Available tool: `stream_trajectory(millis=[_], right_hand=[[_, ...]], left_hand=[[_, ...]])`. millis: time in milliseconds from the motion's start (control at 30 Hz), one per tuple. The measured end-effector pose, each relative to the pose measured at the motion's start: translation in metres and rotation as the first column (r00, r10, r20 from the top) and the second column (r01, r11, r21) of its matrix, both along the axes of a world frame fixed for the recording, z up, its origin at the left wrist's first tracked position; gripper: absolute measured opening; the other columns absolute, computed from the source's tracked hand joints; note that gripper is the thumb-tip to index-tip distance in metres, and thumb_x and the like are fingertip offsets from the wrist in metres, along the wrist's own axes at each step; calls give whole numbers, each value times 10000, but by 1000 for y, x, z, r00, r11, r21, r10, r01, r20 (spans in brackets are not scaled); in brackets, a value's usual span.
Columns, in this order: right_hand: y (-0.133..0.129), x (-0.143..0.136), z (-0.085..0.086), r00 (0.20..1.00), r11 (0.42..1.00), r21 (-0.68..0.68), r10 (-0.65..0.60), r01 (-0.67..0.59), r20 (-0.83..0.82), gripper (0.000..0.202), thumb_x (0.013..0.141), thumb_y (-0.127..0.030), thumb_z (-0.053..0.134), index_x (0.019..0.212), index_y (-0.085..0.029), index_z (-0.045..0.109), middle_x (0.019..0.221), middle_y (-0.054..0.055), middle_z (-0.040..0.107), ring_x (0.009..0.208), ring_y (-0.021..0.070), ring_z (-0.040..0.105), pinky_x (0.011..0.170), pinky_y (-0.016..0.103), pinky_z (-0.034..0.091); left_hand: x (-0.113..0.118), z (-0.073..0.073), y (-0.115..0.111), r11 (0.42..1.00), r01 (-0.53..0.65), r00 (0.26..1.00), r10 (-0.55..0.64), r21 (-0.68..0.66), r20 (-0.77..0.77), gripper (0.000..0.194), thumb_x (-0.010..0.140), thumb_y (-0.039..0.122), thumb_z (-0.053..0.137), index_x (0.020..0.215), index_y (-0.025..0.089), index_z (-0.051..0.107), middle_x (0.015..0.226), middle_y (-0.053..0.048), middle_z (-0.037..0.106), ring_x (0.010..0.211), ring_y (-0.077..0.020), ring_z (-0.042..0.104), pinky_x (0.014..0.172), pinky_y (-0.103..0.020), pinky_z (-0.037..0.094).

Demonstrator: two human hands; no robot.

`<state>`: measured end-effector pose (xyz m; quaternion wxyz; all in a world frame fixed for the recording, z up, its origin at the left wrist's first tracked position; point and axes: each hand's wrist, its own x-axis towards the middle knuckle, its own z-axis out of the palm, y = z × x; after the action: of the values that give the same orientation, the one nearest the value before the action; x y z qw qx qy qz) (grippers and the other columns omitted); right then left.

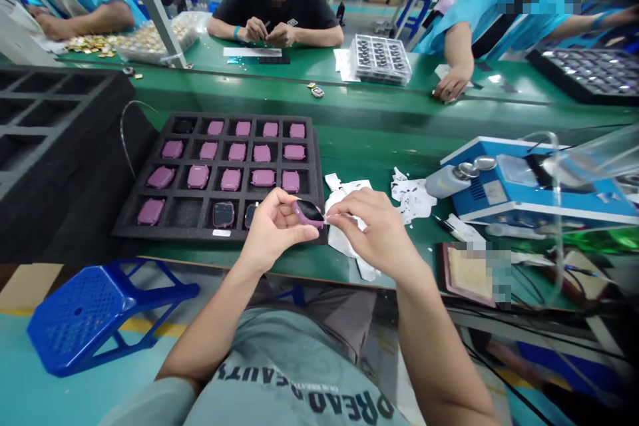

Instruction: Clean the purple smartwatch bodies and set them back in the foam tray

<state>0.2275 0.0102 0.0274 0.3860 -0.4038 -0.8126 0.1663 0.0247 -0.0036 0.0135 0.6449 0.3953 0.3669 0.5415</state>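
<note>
My left hand (274,226) grips a purple smartwatch case (310,211) with a glossy black face, tilted above the front right part of a foam tray (167,229). At the watch's right edge, my right hand (372,226) is closed in a pinch; whatever its fingertips hold is too small to make out. Purple watch cases (230,180) lie in most of the tray's compartments, mostly back side up. In the front row one watch (223,214) shows its dark screen. Crumpled white paper (344,239) lies under my right hand.
A blue machine (499,193) and white bottles (444,180) stand at right, near a framed pad (469,273). Another black foam tray (64,166) is at left, above a blue stool (100,313). Co-workers (279,6) sit across the green bench, beside a clear parts tray (382,60).
</note>
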Motion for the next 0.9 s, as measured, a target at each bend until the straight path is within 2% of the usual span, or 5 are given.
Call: stream_trajectory(millis=[167,433,567,733,900], right_hand=[[0,12,-14,992,995,-46,-94,91,-83,118,970,-237,682,857,-239,716,813,25,729,804,212,634,782,396,451],[-6,2,2,955,993,-98,-90,64,-283,118,953,-228,687,837,-245,702,791,14,712,767,191,633,725,364,484],[-10,-7,3,934,992,-127,-48,3,-354,98,950,-234,706,853,-243,718,807,12,726,770,182,647,722,350,497],[-16,-13,1,926,987,-153,-16,-45,-377,90,949,-267,716,862,-245,728,815,20,734,767,187,660,719,355,513],[-17,-13,3,937,986,-163,-18,-42,-349,118,943,-284,714,835,-238,711,791,18,734,732,185,654,694,355,504]], left_hand=[[-5,3,2,997,78,992,-79,10,95,625,616,422,1020,930,193,530,938,-56,825,839,-212,813,797,-316,650],[-5,5,2,996,87,992,-87,2,88,614,626,440,1012,928,190,540,939,-56,827,849,-217,817,794,-309,654],[-2,3,1,999,36,998,-36,5,59,615,586,349,1037,911,186,541,923,-48,814,815,-177,795,794,-290,645],[5,4,-1,999,-34,998,33,-22,-56,648,440,163,1058,851,184,558,771,43,719,683,-112,723,688,-209,601],[9,7,-1,999,-29,995,27,-22,-91,693,378,96,1048,839,192,540,739,69,677,659,-104,702,663,-202,592]])
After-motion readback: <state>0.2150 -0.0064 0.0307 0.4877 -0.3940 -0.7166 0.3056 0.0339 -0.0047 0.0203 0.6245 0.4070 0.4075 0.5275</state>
